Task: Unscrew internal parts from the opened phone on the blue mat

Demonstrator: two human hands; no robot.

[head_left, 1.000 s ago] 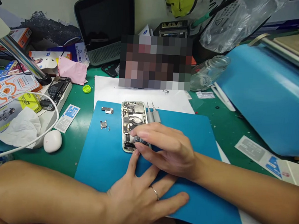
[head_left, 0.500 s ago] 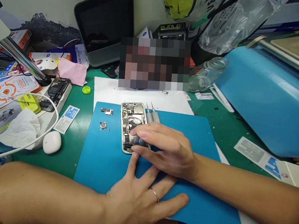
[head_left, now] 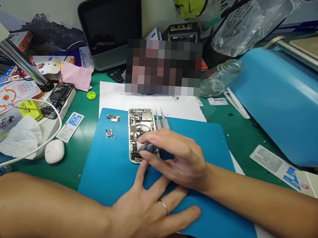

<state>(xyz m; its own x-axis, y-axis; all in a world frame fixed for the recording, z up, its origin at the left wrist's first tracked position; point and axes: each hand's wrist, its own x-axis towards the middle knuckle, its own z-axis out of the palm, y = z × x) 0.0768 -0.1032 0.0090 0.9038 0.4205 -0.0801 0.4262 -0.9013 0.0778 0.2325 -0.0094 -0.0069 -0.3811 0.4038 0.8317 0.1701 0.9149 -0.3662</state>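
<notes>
An opened phone (head_left: 141, 128) lies on the blue mat (head_left: 104, 169), its inner boards and connectors exposed. Above its lower half, my right hand (head_left: 182, 154) pinches a small grey screwdriver (head_left: 152, 147) between thumb and fingers; its tip is hidden. My left hand (head_left: 150, 201) rests with fingers spread on the mat, a ring on one finger, and one fingertip at the phone's bottom edge. To the left of the phone sit a metal shield plate (head_left: 113, 118), a smaller metal bracket (head_left: 109, 133) and a tiny screw (head_left: 115, 138).
Two more screwdrivers (head_left: 162, 123) lie beside the phone, tips pointing away. A white sheet (head_left: 112, 94) extends behind the mat. On the left are a white cable (head_left: 48, 141), an earbud case (head_left: 54, 151) and boxes; a glass jar (head_left: 220, 79) lies at back right.
The screwdriver in my right hand looks turned slightly between the fingers, which shift a little. My left hand, the phone and the loose parts stay in place.
</notes>
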